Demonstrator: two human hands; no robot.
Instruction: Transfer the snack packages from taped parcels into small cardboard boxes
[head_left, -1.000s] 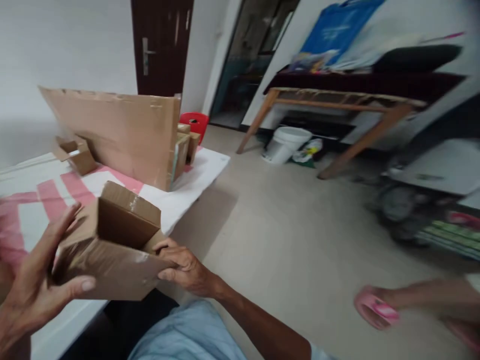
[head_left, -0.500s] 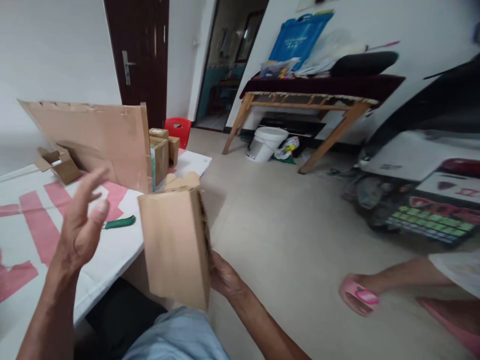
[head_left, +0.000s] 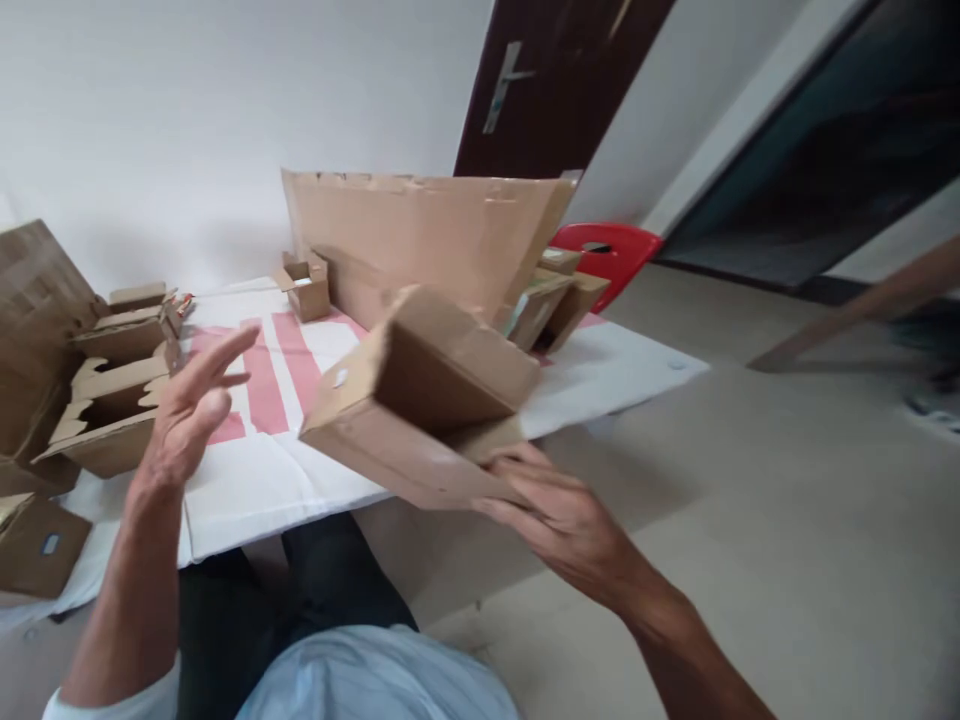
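Observation:
My right hand (head_left: 551, 510) grips a cardboard box (head_left: 420, 455) by its near right edge, the thumb and fingers pinching the wall. The box is tilted, its opening facing up and to the right, so that its dark inside shows. It hangs over the front edge of the table (head_left: 322, 490). My left hand (head_left: 191, 405) is raised over the table to the left of the box, fingers stretched out, holding nothing. Whether anything lies in the bottom of the box cannot be made out.
Several opened cardboard boxes (head_left: 112, 405) stand at the left of the table. A small open box (head_left: 306, 290) sits near a tall cardboard panel (head_left: 427, 235). More boxes (head_left: 555, 300) are behind the panel's right end, beside a red chair (head_left: 611, 260).
My view has swung left. The box in my right hand has moved over the table's edge and turned, so its opening now shows. My left hand stays raised with fingers extended.

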